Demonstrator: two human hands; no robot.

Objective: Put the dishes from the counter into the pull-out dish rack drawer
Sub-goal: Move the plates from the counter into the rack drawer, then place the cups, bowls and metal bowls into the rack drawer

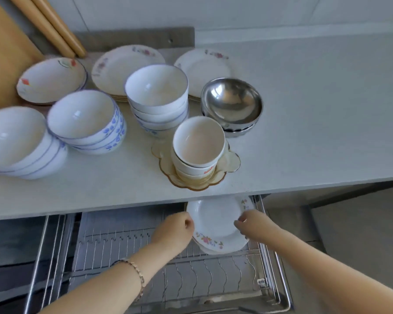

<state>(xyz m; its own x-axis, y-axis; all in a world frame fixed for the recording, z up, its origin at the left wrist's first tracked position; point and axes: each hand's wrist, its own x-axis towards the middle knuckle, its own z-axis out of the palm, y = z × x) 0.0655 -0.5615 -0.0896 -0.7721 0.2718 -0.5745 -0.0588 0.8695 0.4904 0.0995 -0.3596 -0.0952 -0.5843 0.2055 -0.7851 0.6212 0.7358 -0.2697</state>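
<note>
Your left forearm, with a thin bracelet (135,271) at the wrist, is nearest, reaching up over the pull-out dish rack drawer (213,277). Your left hand (175,230) is curled, fingers folded in, pressed against the left rim of the floral plates (216,225). They sit in the back right part of the wire rack, partly under the counter edge; looks like a small stack, more rims showing beneath the top one. Your right hand (252,223) is on the right rim, fingers bent around the edge. So the plates sit between your two hands, both touching them. How firm either grip is I cannot tell.

Counter (304,109) above, left to right: far left a stack of white bowls (21,143) tilted toward you, blurred at the frame edge. Behind it a shallow dish with red flowers (51,80) beside a wooden board (2,53), with two wooden rolling pins (50,23) leaning at the back. Next a stack of blue-flower bowls (86,123), then a tall stack of blue-rimmed bowls (157,96), with a stack of floral plates on the counter (123,66) behind. Front centre: cream cups (199,146) nested on an amber scalloped glass dish (197,177) near the counter edge, just above the drawer plates. Right of that, steel bowls (232,103), another floral plate (202,64) behind them.
</note>
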